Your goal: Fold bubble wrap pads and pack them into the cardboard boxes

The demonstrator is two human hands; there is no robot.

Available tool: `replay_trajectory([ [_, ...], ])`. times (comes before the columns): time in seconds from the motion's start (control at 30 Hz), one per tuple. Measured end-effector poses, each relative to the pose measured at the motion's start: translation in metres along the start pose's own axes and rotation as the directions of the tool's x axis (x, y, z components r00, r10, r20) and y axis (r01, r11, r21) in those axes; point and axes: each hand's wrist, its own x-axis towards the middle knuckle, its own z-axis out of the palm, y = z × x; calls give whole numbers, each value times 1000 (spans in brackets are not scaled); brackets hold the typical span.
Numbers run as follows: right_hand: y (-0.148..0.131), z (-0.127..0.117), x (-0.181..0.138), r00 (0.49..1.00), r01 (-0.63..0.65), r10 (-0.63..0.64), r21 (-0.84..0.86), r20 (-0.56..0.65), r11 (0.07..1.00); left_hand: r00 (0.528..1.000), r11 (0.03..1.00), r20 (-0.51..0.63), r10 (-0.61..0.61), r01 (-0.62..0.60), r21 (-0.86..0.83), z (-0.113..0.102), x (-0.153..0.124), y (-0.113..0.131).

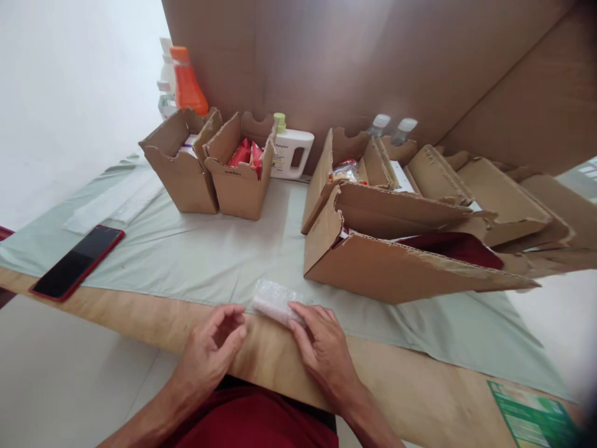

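Note:
A small bundle wrapped in clear bubble wrap (273,299) lies at the table's near edge, on the border of the pale green sheet (196,255). My right hand (321,348) rests flat beside it, fingertips touching its right end. My left hand (212,348) sits on the wood just left of the bundle, fingers loosely curled and apart, holding nothing.
A red-cased phone (77,261) lies at the left. Two small open cardboard boxes (209,165) stand at the back, one with red packets. Larger open boxes (396,230) fill the right. An orange bottle (186,81) and a white bottle (289,152) stand behind. A green leaflet (532,417) lies near right.

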Motion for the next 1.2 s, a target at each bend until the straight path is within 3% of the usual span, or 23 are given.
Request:
replay_trajectory([
  [0.03, -2, -1, -1, 998, -59, 59, 72, 2, 996, 990, 979, 71, -119, 129, -155, 3, -5, 2],
  [0.1, -11, -5, -5, 990, -140, 130, 207, 59, 968, 949, 859, 216, -228, 301, -414, 13, -10, 7],
  [0.2, -26, -15, -9, 972, -214, 166, 333, 167, 918, 927, 666, 279, -251, 374, -645, 30, -7, 12],
  [0.3, -32, -24, -12, 947, -306, 234, 384, 221, 871, 909, 577, 285, -304, 414, -704, 39, -5, 15],
  [0.43, -24, -32, -21, 922, -384, 319, 403, 220, 831, 909, 649, 269, -319, 417, -636, 40, -7, 12],
  [0.57, -15, -36, -32, 863, -505, 387, 582, 326, 637, 931, 716, 265, -250, 362, -596, 47, -9, 6],
  [0.63, -12, -42, -36, 854, -520, 374, 619, 362, 589, 941, 758, 271, -205, 328, -564, 53, -10, 6],
  [0.73, -6, -71, -38, 884, -467, 386, 513, 263, 720, 930, 854, 363, -64, 239, -462, 56, -6, 17],
  [0.8, 0, -105, -36, 925, -380, 354, 409, 140, 830, 920, 929, 367, 140, 7, -370, 53, 5, 37],
  [0.87, 8, -147, -31, 956, -272, 292, 296, -25, 916, 857, 903, 286, 429, -394, -172, 51, 25, 67],
  [0.93, 15, -191, -22, 944, -219, 244, 134, -221, 967, 676, 667, 227, 701, -735, 127, 54, 52, 101],
  [1.0, 21, -231, -6, 895, -267, 221, -70, -388, 961, 478, 393, 242, 844, -860, 327, 64, 78, 130],
  [1.03, 24, -247, 4, 882, -295, 203, -162, -426, 942, 418, 306, 263, 870, -874, 377, 71, 89, 139],
  [1.1, 32, -273, 27, 904, -302, 170, -307, -392, 903, 374, 233, 315, 872, -884, 406, 84, 104, 148],
  [1.2, 52, -289, 57, 992, -110, 71, -432, -105, 895, 391, 249, 356, 849, -890, 383, 94, 108, 141],
])
